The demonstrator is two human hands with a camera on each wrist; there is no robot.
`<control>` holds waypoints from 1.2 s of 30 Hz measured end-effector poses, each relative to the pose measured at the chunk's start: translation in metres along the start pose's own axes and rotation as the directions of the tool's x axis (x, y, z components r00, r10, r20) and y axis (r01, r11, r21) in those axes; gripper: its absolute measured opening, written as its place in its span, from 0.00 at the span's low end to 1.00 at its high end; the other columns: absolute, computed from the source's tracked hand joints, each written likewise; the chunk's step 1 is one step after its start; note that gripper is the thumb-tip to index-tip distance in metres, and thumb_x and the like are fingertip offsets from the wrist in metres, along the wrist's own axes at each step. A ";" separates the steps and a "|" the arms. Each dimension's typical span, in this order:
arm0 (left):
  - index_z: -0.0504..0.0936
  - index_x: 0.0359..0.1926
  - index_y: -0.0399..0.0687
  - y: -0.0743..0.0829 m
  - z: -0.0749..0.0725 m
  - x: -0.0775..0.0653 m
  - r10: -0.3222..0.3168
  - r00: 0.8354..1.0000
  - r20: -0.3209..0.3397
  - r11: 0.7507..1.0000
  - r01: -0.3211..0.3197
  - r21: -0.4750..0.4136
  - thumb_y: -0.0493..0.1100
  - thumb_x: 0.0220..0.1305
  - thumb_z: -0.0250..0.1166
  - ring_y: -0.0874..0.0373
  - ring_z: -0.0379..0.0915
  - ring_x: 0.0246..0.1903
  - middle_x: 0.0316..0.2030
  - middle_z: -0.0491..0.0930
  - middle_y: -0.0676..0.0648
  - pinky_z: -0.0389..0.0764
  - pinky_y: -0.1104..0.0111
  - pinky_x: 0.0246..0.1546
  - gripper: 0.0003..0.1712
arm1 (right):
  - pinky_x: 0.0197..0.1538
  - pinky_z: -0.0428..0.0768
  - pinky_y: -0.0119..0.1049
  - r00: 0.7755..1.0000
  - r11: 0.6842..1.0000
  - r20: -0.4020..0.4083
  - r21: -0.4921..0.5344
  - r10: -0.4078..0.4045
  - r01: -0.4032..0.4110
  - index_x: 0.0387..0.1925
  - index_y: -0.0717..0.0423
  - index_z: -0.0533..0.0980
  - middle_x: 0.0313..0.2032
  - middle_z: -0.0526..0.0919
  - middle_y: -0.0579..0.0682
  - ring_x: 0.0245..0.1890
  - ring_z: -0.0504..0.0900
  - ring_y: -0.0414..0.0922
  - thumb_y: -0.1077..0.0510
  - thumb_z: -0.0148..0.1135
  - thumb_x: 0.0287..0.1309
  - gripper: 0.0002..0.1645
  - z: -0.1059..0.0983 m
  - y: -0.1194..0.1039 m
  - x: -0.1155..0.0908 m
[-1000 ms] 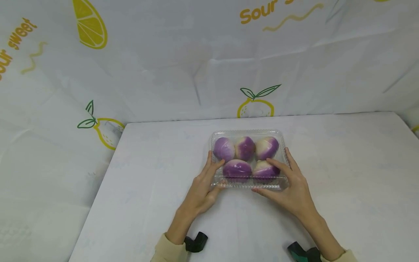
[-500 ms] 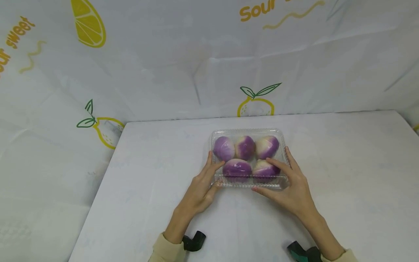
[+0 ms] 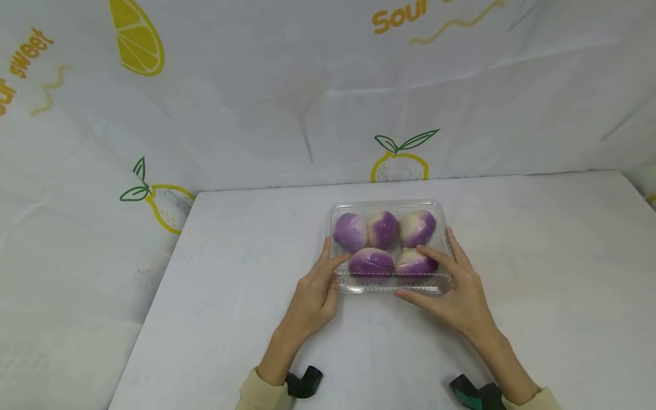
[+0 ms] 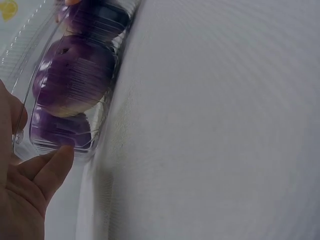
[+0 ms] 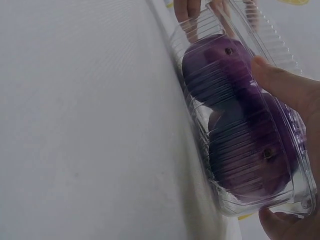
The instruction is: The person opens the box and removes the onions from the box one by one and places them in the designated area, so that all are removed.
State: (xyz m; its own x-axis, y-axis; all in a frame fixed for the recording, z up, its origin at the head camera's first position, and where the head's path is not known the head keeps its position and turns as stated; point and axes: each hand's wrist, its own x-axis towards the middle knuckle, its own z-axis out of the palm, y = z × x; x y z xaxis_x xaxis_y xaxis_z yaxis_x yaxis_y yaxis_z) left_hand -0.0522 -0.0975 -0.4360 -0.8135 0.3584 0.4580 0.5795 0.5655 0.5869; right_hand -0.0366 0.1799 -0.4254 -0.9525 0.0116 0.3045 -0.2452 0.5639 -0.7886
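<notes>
Wears a plain, long, pale-beige left sleeve (image 3: 263,393) and a right sleeve (image 3: 538,400) of matching colour. Carries a black left wrist camera (image 3: 305,382), bent like a pipe elbow, close to the sleeve, and an angular right wrist camera (image 3: 476,394), black with a dark-green panel. Has a bare left hand (image 3: 311,299) and a bare right hand (image 3: 465,290).

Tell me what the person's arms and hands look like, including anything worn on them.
The left hand and right hand are bare, without gloves. Beige sleeves cover the forearms' lower part. Each wrist area bears a stubby black device; the right device also shows a green patch.
</notes>
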 end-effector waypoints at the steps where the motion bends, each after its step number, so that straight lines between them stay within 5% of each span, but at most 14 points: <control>1: 0.72 0.68 0.47 0.000 0.000 0.000 -0.010 1.000 -0.002 1.000 0.010 0.000 0.27 0.64 0.53 0.78 0.43 0.17 0.74 0.58 0.25 0.58 0.86 0.14 0.31 | 0.65 0.60 0.80 1.000 1.000 0.002 -0.001 -0.001 0.001 0.59 0.49 0.81 0.80 0.51 0.64 0.77 0.53 0.74 0.54 0.92 0.23 0.51 0.000 0.000 0.000; 4: 0.70 0.71 0.49 0.002 0.001 -0.002 -0.046 0.999 0.004 0.999 0.046 -0.002 0.28 0.63 0.54 0.73 0.50 0.17 0.76 0.56 0.27 0.66 0.81 0.17 0.35 | 0.65 0.60 0.80 1.000 1.000 0.005 -0.002 0.000 0.000 0.59 0.50 0.81 0.80 0.51 0.65 0.76 0.54 0.74 0.54 0.92 0.23 0.51 0.000 0.001 0.001; 5: 0.68 0.72 0.49 0.002 0.001 -0.003 -0.053 0.999 0.004 0.999 0.053 -0.003 0.28 0.63 0.55 0.71 0.61 0.19 0.76 0.55 0.27 0.74 0.79 0.23 0.36 | 0.64 0.60 0.80 1.000 1.000 0.005 -0.001 0.001 -0.001 0.59 0.50 0.81 0.80 0.51 0.66 0.76 0.54 0.74 0.54 0.92 0.23 0.51 0.000 0.001 0.001; 8: 0.60 0.78 0.48 0.003 0.002 -0.004 -0.074 0.997 0.005 0.997 0.074 -0.020 0.30 0.64 0.57 0.48 0.86 0.46 0.78 0.50 0.27 0.87 0.62 0.47 0.41 | 0.65 0.60 0.80 1.000 1.000 0.000 0.013 0.005 -0.005 0.59 0.51 0.81 0.79 0.52 0.67 0.77 0.54 0.73 0.55 0.91 0.23 0.51 0.000 0.000 0.001; 11: 0.49 0.81 0.43 0.002 0.002 -0.004 -0.091 0.996 -0.003 0.995 0.091 -0.048 0.32 0.65 0.59 0.34 0.60 0.73 0.79 0.47 0.27 0.72 0.46 0.67 0.47 | 0.66 0.58 0.80 1.000 0.999 -0.011 0.033 0.011 -0.011 0.59 0.51 0.81 0.79 0.53 0.67 0.78 0.53 0.70 0.55 0.91 0.22 0.52 0.000 0.000 0.001; 19: 0.27 0.81 0.41 -0.001 0.000 -0.004 -0.178 0.982 0.060 0.968 0.186 -0.170 0.34 0.67 0.62 0.43 0.44 0.80 0.79 0.44 0.27 0.56 0.51 0.76 0.59 | 0.69 0.60 0.76 0.996 0.996 -0.081 0.084 0.032 -0.025 0.66 0.52 0.75 0.78 0.60 0.63 0.78 0.57 0.67 0.59 0.88 0.26 0.57 0.003 0.002 -0.001; 23: 0.25 0.81 0.44 -0.001 -0.002 -0.003 -0.226 0.968 0.113 0.942 0.246 -0.227 0.37 0.69 0.62 0.40 0.55 0.76 0.78 0.45 0.26 0.71 0.50 0.69 0.59 | 0.75 0.68 0.40 0.989 0.995 -0.146 0.102 0.029 -0.014 0.65 0.57 0.75 0.75 0.65 0.63 0.76 0.62 0.66 0.63 0.86 0.29 0.53 0.005 0.003 -0.003; 26: 0.27 0.81 0.42 -0.002 -0.003 -0.002 -0.244 0.961 0.130 0.933 0.269 -0.238 0.38 0.70 0.62 0.39 0.60 0.74 0.78 0.47 0.28 0.75 0.51 0.65 0.58 | 0.65 0.63 0.14 0.983 0.997 -0.182 0.072 0.011 0.002 0.65 0.59 0.75 0.73 0.69 0.64 0.71 0.70 0.66 0.65 0.86 0.30 0.53 0.006 0.004 -0.003; 27: 0.28 0.81 0.40 -0.002 -0.004 -0.002 -0.248 0.960 0.131 0.933 0.273 -0.234 0.39 0.70 0.62 0.40 0.64 0.71 0.77 0.48 0.29 0.76 0.52 0.65 0.57 | 0.65 0.63 0.13 0.981 0.998 -0.194 0.065 0.004 0.009 0.65 0.59 0.74 0.72 0.70 0.64 0.69 0.73 0.64 0.66 0.86 0.30 0.53 0.007 0.005 -0.003; 28: 0.29 0.81 0.39 -0.002 -0.004 -0.002 -0.252 0.957 0.140 0.932 0.279 -0.229 0.40 0.71 0.62 0.43 0.76 0.63 0.73 0.62 0.27 0.82 0.54 0.59 0.56 | 0.63 0.65 0.12 0.979 0.998 -0.204 0.060 0.000 0.013 0.66 0.58 0.74 0.71 0.71 0.64 0.68 0.76 0.58 0.66 0.86 0.30 0.54 0.007 0.005 -0.002; 30: 0.30 0.81 0.37 -0.003 -0.005 -0.002 -0.261 0.950 0.169 0.928 0.296 -0.226 0.41 0.72 0.61 0.54 0.87 0.40 0.48 0.85 0.31 0.87 0.60 0.46 0.54 | 0.60 0.67 0.11 0.975 0.998 -0.222 0.056 -0.007 0.020 0.68 0.57 0.73 0.70 0.73 0.63 0.64 0.80 0.43 0.67 0.86 0.29 0.57 0.008 0.007 -0.002; 33: 0.31 0.81 0.37 -0.003 -0.006 -0.001 -0.281 0.933 0.226 0.923 0.327 -0.203 0.44 0.74 0.58 0.72 0.59 0.13 0.16 0.71 0.50 0.77 0.69 0.22 0.52 | 0.59 0.69 0.11 0.972 0.997 -0.232 0.070 -0.025 0.042 0.69 0.56 0.73 0.70 0.74 0.64 0.60 0.75 0.22 0.69 0.86 0.28 0.58 0.008 0.009 -0.002; 34: 0.31 0.81 0.38 -0.003 -0.006 0.000 -0.286 0.927 0.242 0.920 0.336 -0.202 0.45 0.75 0.57 0.72 0.54 0.12 0.14 0.68 0.52 0.74 0.70 0.21 0.51 | 0.59 0.69 0.11 0.972 0.996 -0.231 0.074 -0.034 0.052 0.68 0.57 0.73 0.69 0.74 0.64 0.59 0.73 0.18 0.69 0.85 0.28 0.58 0.008 0.009 -0.002; 36: 0.33 0.81 0.38 -0.002 -0.007 0.001 -0.300 0.920 0.252 0.915 0.352 -0.196 0.46 0.76 0.56 0.71 0.65 0.16 0.27 0.83 0.42 0.80 0.69 0.29 0.50 | 0.59 0.68 0.10 0.972 0.995 -0.228 0.075 -0.048 0.066 0.67 0.58 0.74 0.69 0.74 0.66 0.59 0.71 0.15 0.70 0.85 0.28 0.56 0.007 0.010 -0.001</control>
State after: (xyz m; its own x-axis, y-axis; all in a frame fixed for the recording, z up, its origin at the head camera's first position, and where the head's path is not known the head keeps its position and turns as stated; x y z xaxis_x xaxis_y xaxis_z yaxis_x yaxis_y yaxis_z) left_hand -0.0540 -0.1030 -0.4317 -0.9344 0.3477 0.0772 0.2538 0.4979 0.8293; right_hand -0.0391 0.1797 -0.4378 -0.8733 0.1726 0.4556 -0.3208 0.5001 -0.8043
